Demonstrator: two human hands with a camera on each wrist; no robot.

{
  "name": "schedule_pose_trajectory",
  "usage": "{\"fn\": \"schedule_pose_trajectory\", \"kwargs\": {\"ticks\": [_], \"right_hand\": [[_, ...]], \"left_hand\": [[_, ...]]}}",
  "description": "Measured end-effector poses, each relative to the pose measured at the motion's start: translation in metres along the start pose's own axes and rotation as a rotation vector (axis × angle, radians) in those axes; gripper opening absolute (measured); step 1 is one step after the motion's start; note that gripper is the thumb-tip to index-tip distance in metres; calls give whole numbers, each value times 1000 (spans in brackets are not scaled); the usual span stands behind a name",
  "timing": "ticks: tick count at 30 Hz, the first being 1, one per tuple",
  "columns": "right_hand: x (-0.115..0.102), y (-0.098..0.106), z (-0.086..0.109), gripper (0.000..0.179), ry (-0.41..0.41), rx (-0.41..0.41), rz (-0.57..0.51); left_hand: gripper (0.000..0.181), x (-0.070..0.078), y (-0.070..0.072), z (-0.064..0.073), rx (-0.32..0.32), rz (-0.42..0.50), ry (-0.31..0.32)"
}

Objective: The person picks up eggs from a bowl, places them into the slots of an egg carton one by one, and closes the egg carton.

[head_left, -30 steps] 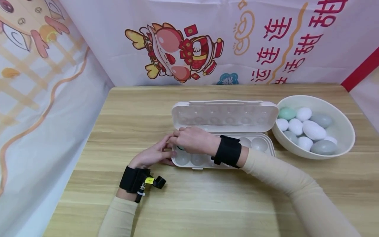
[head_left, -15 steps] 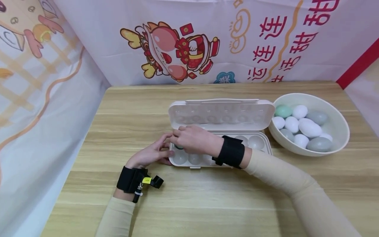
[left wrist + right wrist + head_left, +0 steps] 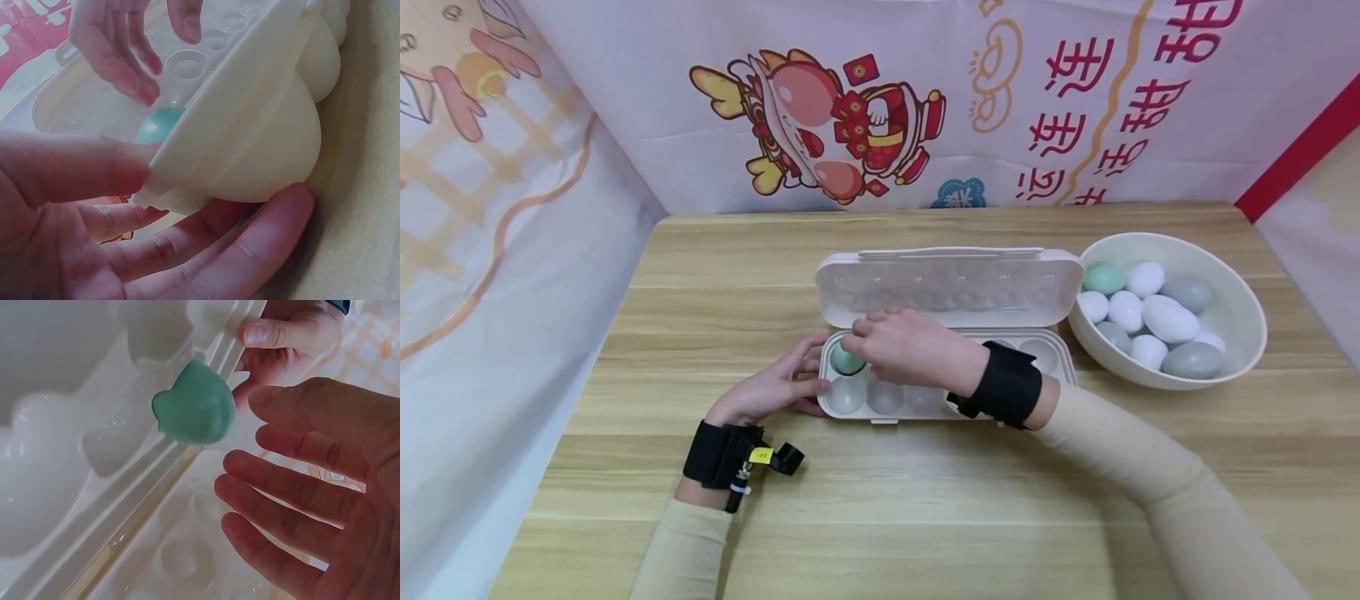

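A green egg (image 3: 847, 359) sits in the back-left cup of a white plastic egg box (image 3: 886, 414); in the right wrist view the green egg (image 3: 199, 406) shows from above. My right hand (image 3: 917, 350) is over the box just right of that egg. Its fingers (image 3: 294, 481) are spread and apart from the egg, holding nothing. At the box's left end my left hand (image 3: 771, 387) grips the edge. Its thumb (image 3: 81, 167) lies on the rim, and its fingers curl under the cups, as the left wrist view shows. The cups not covered by my hand hold no eggs.
The box's lid (image 3: 947, 292) stands raised at the back. Right of it is a cream bowl (image 3: 1243, 333) with several white, grey and green eggs. Printed cloth (image 3: 715, 158) walls the back and left of the wooden table (image 3: 925, 508).
My right hand has let go of the green egg and drawn slightly right, so the egg shows in its cup. My left hand stays on the box's end. The head view has shifted a little.
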State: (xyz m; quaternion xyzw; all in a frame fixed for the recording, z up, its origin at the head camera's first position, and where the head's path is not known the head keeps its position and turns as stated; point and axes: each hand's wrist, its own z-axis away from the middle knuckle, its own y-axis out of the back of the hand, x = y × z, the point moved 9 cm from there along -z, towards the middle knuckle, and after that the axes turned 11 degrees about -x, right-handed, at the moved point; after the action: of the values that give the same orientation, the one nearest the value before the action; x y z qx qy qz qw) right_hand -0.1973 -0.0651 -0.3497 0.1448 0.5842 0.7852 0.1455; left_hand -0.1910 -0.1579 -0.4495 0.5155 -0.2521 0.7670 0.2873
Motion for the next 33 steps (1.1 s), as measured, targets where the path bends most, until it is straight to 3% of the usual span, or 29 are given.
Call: {"fn": "schedule_pose_trajectory", "kwargs": {"ticks": [7, 14, 24, 28, 33], "right_hand": [[2, 5, 17, 29, 6, 75, 14], [10, 13, 47, 33, -15, 137, -15], [39, 14, 96, 34, -125, 235, -133], [47, 15, 116, 34, -159, 302, -136], [53, 8, 134, 34, -204, 318, -88]], "left_hand": [[62, 1, 1, 1, 2, -2, -3], [62, 1, 0, 1, 9, -13, -6], [62, 0, -1, -1, 8, -19, 3], [63, 2, -2, 0, 5, -16, -6], [63, 2, -3, 0, -2, -5, -13]]}}
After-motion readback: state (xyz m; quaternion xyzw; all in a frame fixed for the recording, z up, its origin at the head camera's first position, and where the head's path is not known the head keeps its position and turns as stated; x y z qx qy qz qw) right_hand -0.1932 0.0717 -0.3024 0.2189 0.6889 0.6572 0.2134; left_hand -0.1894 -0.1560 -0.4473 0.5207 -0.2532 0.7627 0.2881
